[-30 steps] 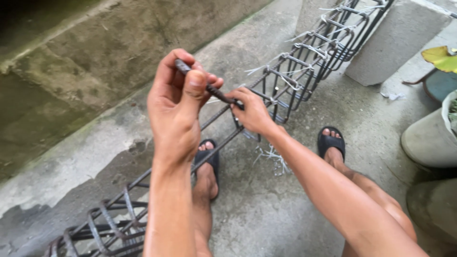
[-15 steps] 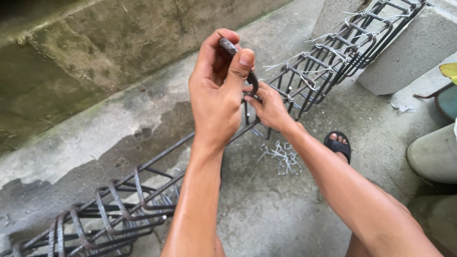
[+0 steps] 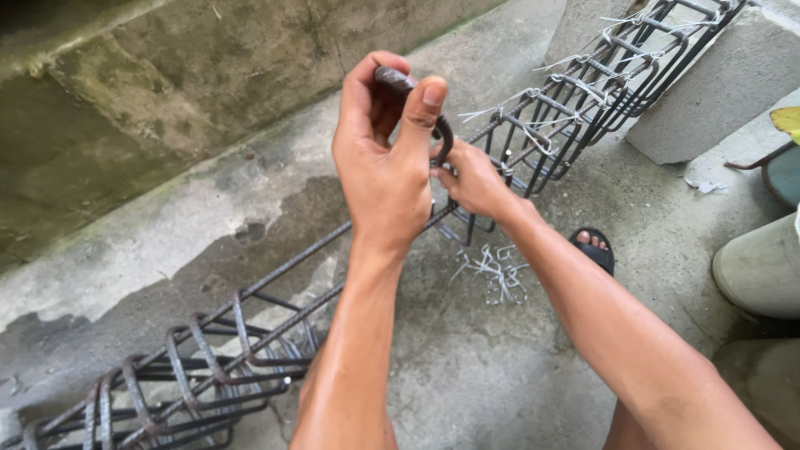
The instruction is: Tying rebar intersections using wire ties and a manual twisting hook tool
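The left hand (image 3: 385, 158) is closed around a bent hook tool (image 3: 417, 100), raised so its tip reaches the joint. The right hand (image 3: 471, 179) pinches the rebar cage (image 3: 533, 125) there, steadying the crossing. Loose tie wires (image 3: 492, 271) lie on the concrete below, beside a sandalled foot (image 3: 593, 250).

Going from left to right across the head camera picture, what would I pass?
Mossy concrete wall → loose steel rings bunched on the cage → left hand gripping a hooked metal tool → right hand → grey concrete block → grey pot.
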